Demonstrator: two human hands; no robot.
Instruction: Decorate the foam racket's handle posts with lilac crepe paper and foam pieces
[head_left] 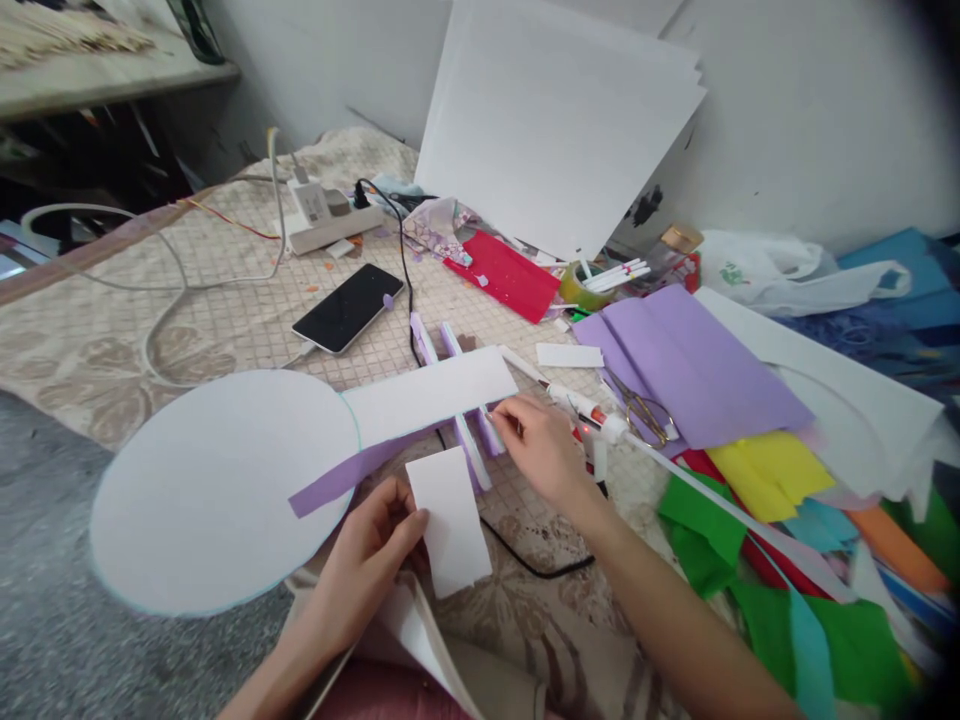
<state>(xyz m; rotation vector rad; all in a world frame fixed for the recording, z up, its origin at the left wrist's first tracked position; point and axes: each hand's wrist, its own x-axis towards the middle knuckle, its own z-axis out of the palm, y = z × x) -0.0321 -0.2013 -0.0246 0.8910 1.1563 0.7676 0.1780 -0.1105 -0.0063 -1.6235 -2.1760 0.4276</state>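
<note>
My left hand [379, 540] pinches a small white rectangular card [450, 522] by its left edge, in front of me. The thumb and fingers of my right hand [546, 450] are closed together near the tip of a white oblong panel [431, 388]; what they hold, if anything, is too small to make out. That panel joins a big white oval board [225, 490] on the left. From their shared edge hangs a loose purple strip [330, 484]. Two narrow purple-edged bars [472, 452] lie crosswise beneath the panel. Partly hidden behind my right hand is a glue gun [577, 405].
A phone [349, 308] on a cable and a power strip [334, 230] lie at the back left. Scissors [643, 408], purple sheets [690, 365] and green scraps [705, 525] are on the right. White boards [555, 120] lean against the wall. A black cord [540, 572] crosses the tabletop.
</note>
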